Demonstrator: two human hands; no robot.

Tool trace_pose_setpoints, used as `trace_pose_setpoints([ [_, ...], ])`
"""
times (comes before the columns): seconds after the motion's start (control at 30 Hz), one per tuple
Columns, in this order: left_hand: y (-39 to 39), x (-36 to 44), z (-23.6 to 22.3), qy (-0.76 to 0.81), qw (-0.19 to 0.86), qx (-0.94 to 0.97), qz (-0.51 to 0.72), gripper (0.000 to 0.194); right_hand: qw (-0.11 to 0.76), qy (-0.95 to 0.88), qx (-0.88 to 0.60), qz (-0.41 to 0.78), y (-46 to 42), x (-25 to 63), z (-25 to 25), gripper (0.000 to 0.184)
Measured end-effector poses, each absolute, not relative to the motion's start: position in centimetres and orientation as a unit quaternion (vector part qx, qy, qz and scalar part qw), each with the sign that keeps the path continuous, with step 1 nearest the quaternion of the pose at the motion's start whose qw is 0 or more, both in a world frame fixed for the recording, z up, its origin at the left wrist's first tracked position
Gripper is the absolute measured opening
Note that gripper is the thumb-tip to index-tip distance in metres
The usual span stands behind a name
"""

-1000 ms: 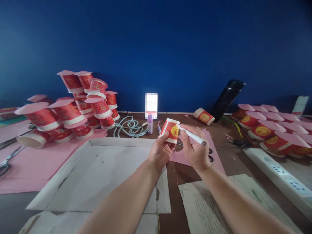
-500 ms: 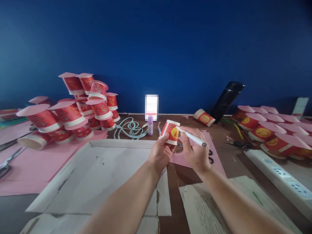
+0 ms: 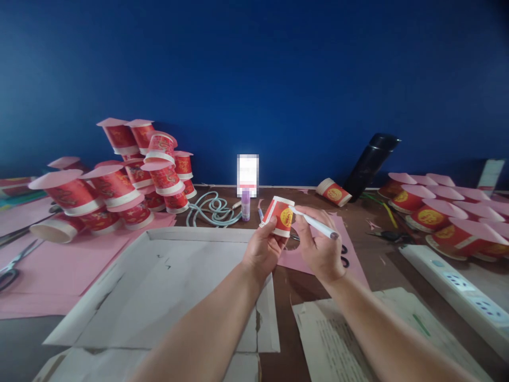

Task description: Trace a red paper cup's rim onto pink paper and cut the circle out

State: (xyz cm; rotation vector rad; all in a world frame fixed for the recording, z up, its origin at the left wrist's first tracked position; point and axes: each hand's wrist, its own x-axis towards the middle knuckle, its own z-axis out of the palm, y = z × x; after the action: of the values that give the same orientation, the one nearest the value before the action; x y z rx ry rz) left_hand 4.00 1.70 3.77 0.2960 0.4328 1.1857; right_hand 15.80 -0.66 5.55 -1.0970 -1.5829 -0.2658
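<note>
Well, cup (image 3: pixel 278 213) in left hand (image 3: pixel 261 251)

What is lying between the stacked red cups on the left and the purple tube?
In the head view, a coiled pale blue cable lies between the stacked red cups and the purple tube.

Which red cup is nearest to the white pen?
The red cup in the left hand, by the tip of the white pen; no other cup is held.

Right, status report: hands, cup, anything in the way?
Left hand gripping red cup. Right hand holding white marker, tip near cup. Scissor handles beside right hand.
</note>
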Motion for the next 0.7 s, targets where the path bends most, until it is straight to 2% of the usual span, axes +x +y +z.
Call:
trace_pose_setpoints([
  [0.17,1.9,4.3,3.1,0.224,0.775,0.141,0.574,0.025,0.625,-0.642,-0.416,-0.154,-1.5,15.7,6.5,0.022],
  [0.4,2.1,4.5,2.9,0.223,0.766,0.131,0.588,0.023,0.557,-0.689,-0.446,-0.125,-1.0,15.6,5.8,0.015],
  [0.7,1.9,4.3,3.4,0.227,0.769,0.137,0.582,0.015,0.523,-0.709,-0.454,-0.131,-0.9,15.4,5.4,0.014],
])
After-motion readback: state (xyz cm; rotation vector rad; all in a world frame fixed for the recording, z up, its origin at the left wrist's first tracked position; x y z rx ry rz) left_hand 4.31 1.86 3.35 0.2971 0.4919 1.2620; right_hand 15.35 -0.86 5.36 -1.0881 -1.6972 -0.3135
